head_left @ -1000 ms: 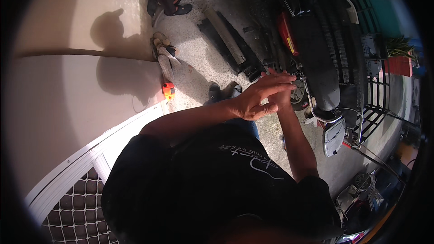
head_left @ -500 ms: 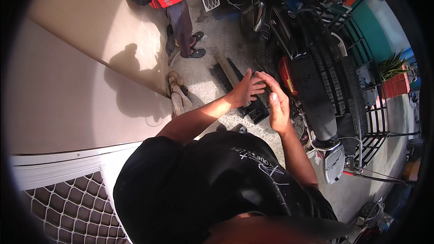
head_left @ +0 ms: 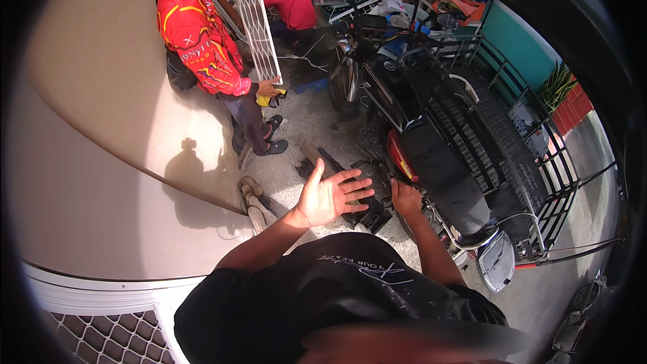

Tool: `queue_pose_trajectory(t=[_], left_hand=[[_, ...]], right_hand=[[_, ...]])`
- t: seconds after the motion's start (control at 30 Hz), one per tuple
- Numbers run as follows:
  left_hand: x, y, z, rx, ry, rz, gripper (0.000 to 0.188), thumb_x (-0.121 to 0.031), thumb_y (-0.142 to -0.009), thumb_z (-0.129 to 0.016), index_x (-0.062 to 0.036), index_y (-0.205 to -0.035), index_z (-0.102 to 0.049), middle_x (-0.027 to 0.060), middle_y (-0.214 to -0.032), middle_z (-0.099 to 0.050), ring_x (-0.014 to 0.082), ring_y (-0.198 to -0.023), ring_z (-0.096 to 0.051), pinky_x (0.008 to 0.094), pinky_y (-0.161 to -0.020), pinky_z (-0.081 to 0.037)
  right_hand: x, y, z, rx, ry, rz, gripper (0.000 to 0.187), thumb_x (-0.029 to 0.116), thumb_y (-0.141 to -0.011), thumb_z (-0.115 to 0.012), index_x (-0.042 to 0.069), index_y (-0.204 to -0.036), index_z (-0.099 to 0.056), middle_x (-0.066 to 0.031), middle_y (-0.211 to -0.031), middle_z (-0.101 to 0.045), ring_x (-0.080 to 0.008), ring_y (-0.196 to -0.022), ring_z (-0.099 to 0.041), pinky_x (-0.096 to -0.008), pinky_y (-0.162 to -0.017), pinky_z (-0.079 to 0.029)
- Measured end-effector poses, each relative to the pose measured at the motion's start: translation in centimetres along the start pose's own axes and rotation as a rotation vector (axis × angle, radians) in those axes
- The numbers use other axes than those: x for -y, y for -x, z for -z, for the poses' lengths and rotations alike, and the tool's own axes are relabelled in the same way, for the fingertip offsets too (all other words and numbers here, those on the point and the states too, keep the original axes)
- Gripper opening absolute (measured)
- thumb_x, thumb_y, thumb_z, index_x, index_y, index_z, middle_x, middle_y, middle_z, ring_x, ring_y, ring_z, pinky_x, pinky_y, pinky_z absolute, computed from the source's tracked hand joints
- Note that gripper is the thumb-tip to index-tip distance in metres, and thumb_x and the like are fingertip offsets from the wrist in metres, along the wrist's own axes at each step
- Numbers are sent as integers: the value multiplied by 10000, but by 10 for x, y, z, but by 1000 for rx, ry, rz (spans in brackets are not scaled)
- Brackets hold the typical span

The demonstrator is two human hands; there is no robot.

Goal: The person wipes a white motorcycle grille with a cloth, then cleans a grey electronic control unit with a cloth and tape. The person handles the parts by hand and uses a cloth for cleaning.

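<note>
My left hand (head_left: 333, 197) is open and empty, palm turned up and fingers spread. It is in sunlight, above some long dark pieces (head_left: 367, 212) lying on the concrete. To its right, my right hand (head_left: 407, 199) is raised with its back toward me and its fingers curled in; nothing shows in it. Close beyond that hand are the red tail light (head_left: 402, 156) and black seat (head_left: 453, 185) of a parked motorcycle. Neither hand visibly touches anything.
Ahead on the left, a person in a red jersey (head_left: 202, 47) grips a white lattice panel (head_left: 257, 23). Farther back another person (head_left: 296, 10) crouches. A metal-framed sidecar (head_left: 495, 141) stands right. Shoes (head_left: 251, 192) lie along the left wall (head_left: 87, 162).
My hands have moved apart and nearer to me. The left palm has turned up; the right hand's fingers have curled. The view has tilted up, showing more of the people ahead.
</note>
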State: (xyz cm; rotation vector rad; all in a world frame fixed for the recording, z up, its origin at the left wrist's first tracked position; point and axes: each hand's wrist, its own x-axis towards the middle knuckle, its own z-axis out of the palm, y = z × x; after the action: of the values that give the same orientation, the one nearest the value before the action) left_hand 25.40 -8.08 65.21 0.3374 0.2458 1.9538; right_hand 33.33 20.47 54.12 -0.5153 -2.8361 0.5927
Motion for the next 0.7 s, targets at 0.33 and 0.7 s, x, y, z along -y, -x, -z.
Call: queue_pose_trajectory(t=[0.33,0.7], left_hand=[[-50,1,39,-732,-272,-440,418,-482,-1096,-550,-185,-803,-518,-9,-984,-620,197,-1110,-621,481,-947,-545],[-40,-43,42,-259,-273,-166,625,-591,-1013,-609,-227,-1503,-472,208,-1570,-439,407,-1457,-434,691,-1125,-405]], right_hand=[[-89,92,-4,124,-517,-287,549,411,-1113,-470,-31,-844,-652,-247,-755,-658,-454,-756,-665,-502,-719,-501],[48,20,107,51,-669,144,412,94,-1021,-653,47,-1400,-499,-181,-1280,-579,-302,-1192,-642,-409,-960,-545]])
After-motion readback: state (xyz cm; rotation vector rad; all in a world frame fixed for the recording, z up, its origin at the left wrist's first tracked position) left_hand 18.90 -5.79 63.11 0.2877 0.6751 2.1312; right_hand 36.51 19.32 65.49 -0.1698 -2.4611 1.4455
